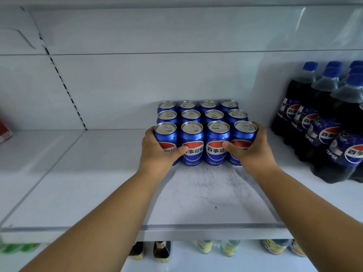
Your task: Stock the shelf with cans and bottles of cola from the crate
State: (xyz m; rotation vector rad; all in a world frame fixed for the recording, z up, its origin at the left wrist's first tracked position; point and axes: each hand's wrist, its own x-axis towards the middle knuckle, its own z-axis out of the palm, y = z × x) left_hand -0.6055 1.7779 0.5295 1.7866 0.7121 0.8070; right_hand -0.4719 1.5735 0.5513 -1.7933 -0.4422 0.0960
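Both my forearms reach forward over the shelf (78, 189) edge, and my hands hold the front row of the cans (204, 132). My left hand (159, 152) wraps around the leftmost front can (166, 140), with the thumb lying across its label toward the next can. My right hand (249, 152) grips the rightmost front can (244, 138) in the same way, its thumb pointing left over the label.

All cans stand upright, long axis vertical, silver tops with pull tabs facing up. They form a block of three rows and four columns, the cans touching each other, in the middle of the shelf and near the back wall. The front labels face me: blue cans with the red, white and blue Pepsi globe and the Chinese characters 百事可乐. Small print below it is too small to read.

On the right side of the shelf stand the bottles (322, 122) of dark cola, upright, blue caps on top, close together in rows. Their labels show "PEPSI" and the same globe with 百事.

Under the cans lies a white mat (208, 195). Below, on the lower shelf, I see tops of other bottles, blurred.
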